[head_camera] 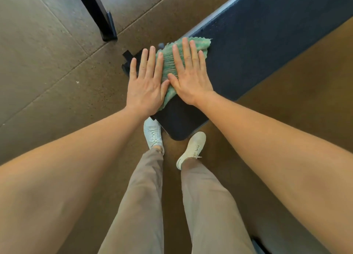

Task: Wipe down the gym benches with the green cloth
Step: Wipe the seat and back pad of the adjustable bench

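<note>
A long dark blue padded gym bench [267,49] runs from near my feet up to the top right. The green cloth [170,66] lies spread on its near end, close to the left edge. My left hand [147,85] presses flat on the cloth's left side, fingers apart and reaching past the bench edge. My right hand [189,78] presses flat on the cloth's right side, fingers spread. The two thumbs nearly touch over the cloth. Most of the cloth's middle and far corner show between and beyond the hands.
Brown tiled floor [47,62] surrounds the bench. A black metal frame leg [99,14] of other equipment stands at the top left. The bench's black base foot [127,58] sticks out left of the pad. My white shoes [193,148] stand at the bench's near end.
</note>
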